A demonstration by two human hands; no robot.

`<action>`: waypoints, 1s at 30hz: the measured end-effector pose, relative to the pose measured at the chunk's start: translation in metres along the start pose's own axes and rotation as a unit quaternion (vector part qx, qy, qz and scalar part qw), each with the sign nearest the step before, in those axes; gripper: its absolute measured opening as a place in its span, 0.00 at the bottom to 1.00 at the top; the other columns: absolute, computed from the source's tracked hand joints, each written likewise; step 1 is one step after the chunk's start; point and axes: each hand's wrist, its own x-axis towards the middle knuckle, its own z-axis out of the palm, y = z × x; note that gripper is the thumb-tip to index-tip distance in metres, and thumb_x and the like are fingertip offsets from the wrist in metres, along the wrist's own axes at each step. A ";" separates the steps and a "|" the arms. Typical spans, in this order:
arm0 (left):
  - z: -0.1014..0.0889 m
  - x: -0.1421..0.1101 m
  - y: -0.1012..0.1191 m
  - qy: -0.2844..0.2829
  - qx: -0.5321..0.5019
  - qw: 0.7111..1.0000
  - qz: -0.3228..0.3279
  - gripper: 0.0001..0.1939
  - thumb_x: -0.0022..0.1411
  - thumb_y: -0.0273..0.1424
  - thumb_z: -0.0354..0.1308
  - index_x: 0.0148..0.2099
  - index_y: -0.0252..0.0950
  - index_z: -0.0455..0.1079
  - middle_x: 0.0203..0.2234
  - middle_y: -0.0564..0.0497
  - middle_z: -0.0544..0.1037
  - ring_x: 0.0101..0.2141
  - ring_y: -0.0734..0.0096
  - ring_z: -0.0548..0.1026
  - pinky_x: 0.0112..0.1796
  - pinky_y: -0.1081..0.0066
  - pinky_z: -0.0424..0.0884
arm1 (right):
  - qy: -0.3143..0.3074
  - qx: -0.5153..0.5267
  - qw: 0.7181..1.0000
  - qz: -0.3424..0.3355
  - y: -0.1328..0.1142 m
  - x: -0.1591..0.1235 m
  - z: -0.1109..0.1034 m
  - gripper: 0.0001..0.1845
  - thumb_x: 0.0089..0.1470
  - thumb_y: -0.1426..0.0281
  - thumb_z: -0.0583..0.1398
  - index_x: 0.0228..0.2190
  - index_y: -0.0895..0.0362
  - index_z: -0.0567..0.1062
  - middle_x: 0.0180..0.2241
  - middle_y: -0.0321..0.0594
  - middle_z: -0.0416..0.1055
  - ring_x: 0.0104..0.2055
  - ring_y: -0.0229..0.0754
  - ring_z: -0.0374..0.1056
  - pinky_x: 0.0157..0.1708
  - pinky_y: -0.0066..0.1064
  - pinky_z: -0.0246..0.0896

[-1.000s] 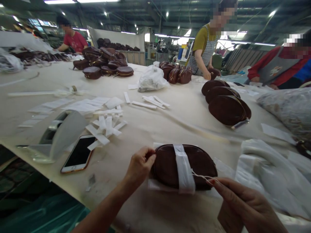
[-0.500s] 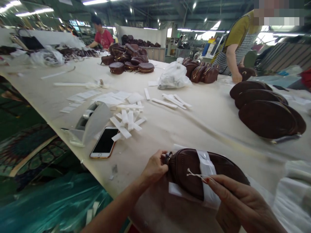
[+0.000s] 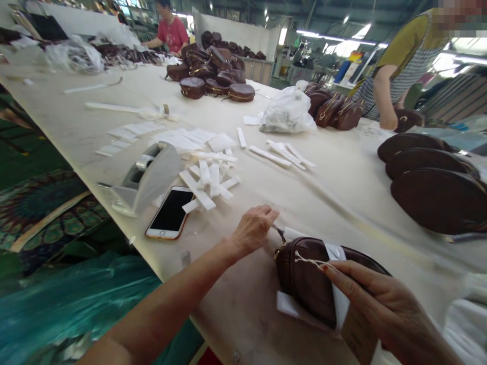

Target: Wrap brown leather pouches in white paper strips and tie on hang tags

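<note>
A dark brown leather bag (image 3: 308, 284) lies on the table in front of me, with a white band (image 3: 335, 252) wrapped around its middle. My left hand (image 3: 255, 229) is closed by the bag's left end, its fingertips pinching a thin dark strap-like pull (image 3: 279, 232) that leads to the gold hardware (image 3: 277, 252). Over the bag, my right hand (image 3: 384, 299) pinches a knotted white string (image 3: 306, 260) between thumb and fingers. Under that hand hangs a brown card tag (image 3: 359, 334); the string's link to it is hidden.
Left of my hands are a phone (image 3: 170, 213), a grey tape dispenser (image 3: 148, 175) and loose white strips (image 3: 207, 182). Brown bags (image 3: 437, 197) lie at the right, and more bags (image 3: 216, 71) are piled farther back. A co-worker (image 3: 403, 66) stands at the far right.
My left hand has moved up and away from the bag's end, drawing the dark pull out with it. My right hand keeps the string over the bag. The view has shifted slightly.
</note>
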 end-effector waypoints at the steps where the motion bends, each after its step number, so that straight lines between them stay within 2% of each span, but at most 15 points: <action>1: 0.000 0.000 -0.001 0.012 0.006 1.000 0.004 0.23 0.52 0.16 0.49 0.49 0.35 0.67 0.48 0.42 0.69 0.51 0.58 0.63 0.53 0.60 0.56 | 0.005 -0.003 1.000 -0.001 -0.001 0.003 0.001 0.18 0.46 0.52 0.62 0.30 0.52 0.81 0.28 0.38 0.77 0.28 0.42 0.71 0.25 0.24 0.68; 2: 0.000 -0.002 -0.002 0.025 0.009 1.000 0.001 0.22 0.53 0.16 0.47 0.49 0.33 0.66 0.49 0.40 0.67 0.52 0.57 0.62 0.54 0.57 0.55 | 0.006 -0.009 1.000 0.001 -0.002 0.006 0.001 0.18 0.46 0.52 0.62 0.30 0.52 0.81 0.28 0.38 0.77 0.27 0.41 0.71 0.24 0.23 0.67; 4: 0.003 -0.012 -0.003 0.035 0.004 0.999 -0.015 0.18 0.54 0.16 0.46 0.46 0.30 0.66 0.45 0.38 0.69 0.48 0.55 0.65 0.50 0.57 0.59 | -0.010 -0.023 1.000 0.008 -0.003 0.012 0.001 0.19 0.47 0.52 0.61 0.32 0.52 0.81 0.28 0.37 0.77 0.26 0.40 0.70 0.21 0.22 0.65; 6: 0.009 -0.027 -0.002 0.017 -0.022 0.999 -0.026 0.13 0.52 0.17 0.48 0.39 0.31 0.67 0.36 0.43 0.71 0.38 0.60 0.70 0.43 0.63 0.65 | -0.037 -0.034 0.999 0.012 -0.004 0.019 0.001 0.19 0.48 0.52 0.61 0.33 0.53 0.80 0.29 0.37 0.77 0.27 0.41 0.70 0.22 0.23 0.65; 9: 0.021 -0.047 0.003 -0.022 -0.082 0.996 -0.030 0.08 0.48 0.20 0.54 0.33 0.34 0.67 0.27 0.51 0.72 0.28 0.70 0.69 0.31 0.74 0.65 | -0.062 -0.035 0.997 0.005 -0.007 0.026 0.003 0.19 0.49 0.53 0.61 0.34 0.53 0.80 0.28 0.38 0.76 0.31 0.43 0.71 0.27 0.25 0.68; 13: 0.036 -0.056 0.007 -0.033 -0.143 0.988 -0.049 0.09 0.47 0.18 0.51 0.32 0.34 0.66 0.25 0.52 0.72 0.27 0.72 0.69 0.28 0.76 0.62 | -0.081 -0.027 0.996 0.000 -0.013 0.034 0.010 0.18 0.51 0.54 0.60 0.35 0.54 0.80 0.29 0.38 0.76 0.32 0.44 0.71 0.31 0.27 0.69; 18: 0.045 -0.052 0.003 -0.036 -0.192 0.979 -0.063 0.13 0.45 0.18 0.50 0.34 0.35 0.68 0.25 0.53 0.72 0.27 0.71 0.69 0.28 0.76 0.61 | -0.109 -0.048 0.993 -0.003 -0.018 0.043 0.015 0.18 0.52 0.54 0.59 0.35 0.54 0.80 0.28 0.37 0.76 0.31 0.43 0.71 0.30 0.26 0.67; 25: 0.047 -0.048 -0.004 -0.034 -0.233 0.969 -0.071 0.13 0.45 0.19 0.50 0.33 0.33 0.71 0.22 0.55 0.71 0.25 0.73 0.67 0.25 0.77 0.60 | -0.120 -0.061 0.991 0.014 -0.020 0.053 0.019 0.19 0.50 0.53 0.59 0.32 0.54 0.80 0.27 0.35 0.76 0.29 0.41 0.70 0.28 0.24 0.64; 30: 0.044 -0.045 -0.004 -0.020 -0.237 0.968 -0.074 0.13 0.47 0.19 0.47 0.30 0.34 0.71 0.24 0.54 0.73 0.29 0.71 0.70 0.31 0.76 0.63 | -0.136 -0.068 0.988 0.017 -0.019 0.057 0.021 0.18 0.51 0.54 0.58 0.32 0.54 0.79 0.27 0.35 0.75 0.29 0.40 0.69 0.28 0.24 0.64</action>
